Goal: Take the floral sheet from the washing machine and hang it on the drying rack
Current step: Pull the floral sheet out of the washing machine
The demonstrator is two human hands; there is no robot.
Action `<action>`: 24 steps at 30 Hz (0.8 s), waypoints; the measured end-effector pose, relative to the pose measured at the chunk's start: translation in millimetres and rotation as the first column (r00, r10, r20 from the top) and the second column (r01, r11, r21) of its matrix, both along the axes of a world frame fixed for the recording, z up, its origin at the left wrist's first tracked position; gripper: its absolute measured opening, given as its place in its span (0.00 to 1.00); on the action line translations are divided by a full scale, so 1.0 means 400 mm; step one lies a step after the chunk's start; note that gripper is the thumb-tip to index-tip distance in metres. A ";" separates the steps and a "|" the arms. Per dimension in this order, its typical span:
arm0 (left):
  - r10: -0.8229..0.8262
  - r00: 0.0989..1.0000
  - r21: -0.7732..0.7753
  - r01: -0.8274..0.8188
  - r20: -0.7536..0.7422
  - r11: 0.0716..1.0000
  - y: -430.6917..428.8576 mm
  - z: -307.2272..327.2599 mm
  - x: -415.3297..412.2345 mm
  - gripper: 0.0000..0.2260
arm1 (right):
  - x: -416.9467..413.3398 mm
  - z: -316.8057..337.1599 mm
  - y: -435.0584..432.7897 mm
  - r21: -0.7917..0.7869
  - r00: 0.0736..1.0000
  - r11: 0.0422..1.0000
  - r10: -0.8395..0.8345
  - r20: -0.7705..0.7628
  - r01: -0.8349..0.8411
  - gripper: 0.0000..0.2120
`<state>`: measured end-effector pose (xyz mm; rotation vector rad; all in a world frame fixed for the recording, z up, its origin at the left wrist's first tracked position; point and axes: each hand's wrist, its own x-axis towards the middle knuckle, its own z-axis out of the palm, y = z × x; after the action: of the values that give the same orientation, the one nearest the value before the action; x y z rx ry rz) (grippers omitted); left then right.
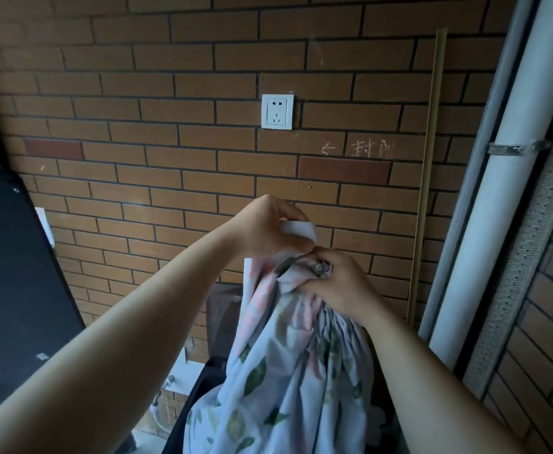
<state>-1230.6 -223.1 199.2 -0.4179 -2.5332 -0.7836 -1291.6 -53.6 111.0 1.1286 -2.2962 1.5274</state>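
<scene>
The floral sheet (pixel 288 365), pale blue with green leaves and pink flowers, hangs bunched from both hands in the lower middle of the head view. My left hand (pixel 265 227) pinches a white edge of the sheet at its top. Just below and to the right, my right hand (pixel 337 290) grips the gathered fabric in a fist. The sheet's lower end drops toward a dark opening at the bottom, which may be the washing machine (pixel 200 388); only its dark rim shows. No drying rack is in view.
A brick wall (pixel 203 158) with a white socket (pixel 277 111) stands close ahead. A dark panel (pixel 16 273) fills the left side. White pipes (pixel 484 198) and a thin wooden rod (pixel 427 178) run down the right.
</scene>
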 end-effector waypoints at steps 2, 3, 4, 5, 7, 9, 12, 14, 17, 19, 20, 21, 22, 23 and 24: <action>-0.010 0.999 0.018 0.010 0.047 1.000 -0.025 -0.017 -0.006 0.06 | 0.004 0.009 0.008 -0.089 0.998 0.995 0.044 0.036 -0.041 0.19; -0.019 0.998 0.015 0.018 0.064 1.000 -0.031 -0.026 -0.006 0.06 | 0.007 0.016 0.012 -0.101 0.993 0.991 0.095 0.073 -0.087 0.26; -0.029 0.997 0.015 0.028 0.078 1.000 -0.034 -0.034 -0.007 0.08 | 0.008 0.021 0.015 -0.086 0.982 0.986 0.152 0.109 -0.143 0.36; -0.039 0.995 0.020 0.038 0.089 0.999 -0.036 -0.040 -0.007 0.10 | 0.008 0.024 0.015 -0.043 0.974 0.983 0.184 0.130 -0.180 0.47; -0.070 0.991 0.044 0.065 0.110 0.997 -0.035 -0.045 -0.003 0.10 | 0.006 0.017 0.009 0.036 0.973 0.979 0.193 0.123 -0.199 0.57; -0.116 0.985 0.121 0.101 0.131 0.988 -0.036 -0.046 0.004 0.06 | 0.005 0.007 -0.001 0.018 0.989 0.990 0.137 0.046 -0.138 0.44; -0.154 0.975 0.249 0.111 0.160 0.962 -0.042 -0.048 0.012 0.08 | 0.008 0.000 -0.008 -0.018 0.997 1.000 -0.001 -0.071 -0.001 0.21; -0.159 0.971 0.238 0.114 0.181 0.965 -0.052 -0.053 0.010 0.11 | 0.005 -0.006 -0.009 -0.025 0.986 0.997 -0.073 -0.151 0.071 0.19; -0.092 0.968 0.095 0.071 0.233 0.993 -0.075 -0.076 -0.005 0.15 | 0.004 -0.002 -0.005 -0.090 0.946 0.973 -0.230 -0.227 0.215 0.18; 0.059 0.969 -0.110 -0.033 0.241 0.993 -0.082 -0.128 -0.026 0.15 | 0.008 -0.003 -0.001 -0.167 0.927 0.948 -0.302 -0.220 0.269 0.12; 0.111 0.962 -0.175 -0.068 0.251 0.982 -0.085 -0.174 -0.041 0.13 | 0.009 -0.003 0.001 -0.189 0.923 0.938 -0.326 -0.206 0.289 0.11; 0.140 0.948 -0.207 -0.082 0.286 0.975 -0.085 -0.227 -0.056 0.10 | 0.012 -0.004 0.005 -0.201 0.922 0.932 -0.339 -0.187 0.302 0.12; 0.162 0.926 -0.226 -0.086 0.342 0.970 -0.085 -0.286 -0.071 0.07 | 0.017 -0.004 0.010 -0.202 0.922 0.930 -0.343 -0.178 0.307 0.13; 0.176 0.905 -0.235 -0.087 0.387 0.968 -0.085 -0.342 -0.084 0.06 | 0.022 -0.003 0.016 -0.200 0.924 0.932 -0.338 -0.179 0.302 0.14; 0.199 0.880 -0.241 -0.100 0.431 0.965 -0.088 -0.391 -0.095 0.08 | 0.031 -0.001 0.022 -0.199 0.923 0.934 -0.333 -0.191 0.295 0.14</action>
<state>-1268.7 -258.1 42.9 -0.1028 -3.0593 -0.6052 -1279.3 -44.8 110.8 0.7934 -2.0380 1.3640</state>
